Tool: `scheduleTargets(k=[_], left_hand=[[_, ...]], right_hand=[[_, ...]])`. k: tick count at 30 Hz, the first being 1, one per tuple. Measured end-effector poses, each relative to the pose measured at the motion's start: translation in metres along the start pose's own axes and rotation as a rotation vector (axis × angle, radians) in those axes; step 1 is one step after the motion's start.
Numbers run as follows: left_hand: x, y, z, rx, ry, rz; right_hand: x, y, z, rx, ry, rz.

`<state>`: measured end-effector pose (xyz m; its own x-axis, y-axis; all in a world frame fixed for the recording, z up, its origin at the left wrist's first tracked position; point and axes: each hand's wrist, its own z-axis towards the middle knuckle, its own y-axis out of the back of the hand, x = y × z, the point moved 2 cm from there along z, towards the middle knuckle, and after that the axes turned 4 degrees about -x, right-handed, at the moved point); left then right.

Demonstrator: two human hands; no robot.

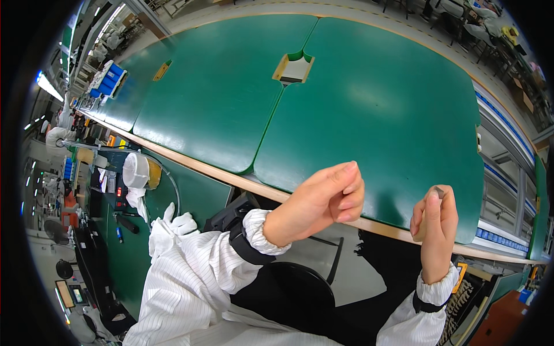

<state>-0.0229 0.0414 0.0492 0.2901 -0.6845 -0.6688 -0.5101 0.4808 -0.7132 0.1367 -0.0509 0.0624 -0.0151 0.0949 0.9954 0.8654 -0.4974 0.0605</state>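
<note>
Both bare hands raised over near edge of green worktop (369, 109), well apart, left and right. White striped sleeves (196, 271), gathered at the cuffs; black band (244, 244) around each wrist.

Right hand (438, 228): upright, thumb and forefinger pinched at the tip on a small grey piece (440, 192), other fingers curled in. The piece shows just above the thumb tip, clear of the worktop; too small in this view to say what it is, possibly flat.

Left hand (326, 199): thumb and forefinger brought together, tips pointing up and right, remaining fingers folded toward the palm. Whether anything sits between those tips, cannot tell.

Worktop is of butted panels, with a cut-out (294, 70) at the far seam. To the left, on a lower green surface: white glove (180, 224) near left sleeve, white tub (135, 170), device with red display (120, 193). Blue bins (108, 79) at far left. Metal frame with blue strips (501, 124) beyond the right end.
</note>
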Motion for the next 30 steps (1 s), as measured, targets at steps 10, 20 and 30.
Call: scheduleTargets(k=[10, 20, 30], left_hand=[[0.000, -0.006, 0.000, 0.053, 0.024, 0.041], [0.001, -0.005, -0.003, 0.071, 0.036, 0.041], [0.006, -0.006, -0.002, 0.094, -0.106, 0.381]], right_hand=[[-0.003, -0.012, -0.007, 0.082, -0.041, 0.023], [-0.005, -0.019, -0.013, 0.168, -0.065, -0.039], [-0.002, -0.022, -0.016, 0.243, -0.135, 0.031]])
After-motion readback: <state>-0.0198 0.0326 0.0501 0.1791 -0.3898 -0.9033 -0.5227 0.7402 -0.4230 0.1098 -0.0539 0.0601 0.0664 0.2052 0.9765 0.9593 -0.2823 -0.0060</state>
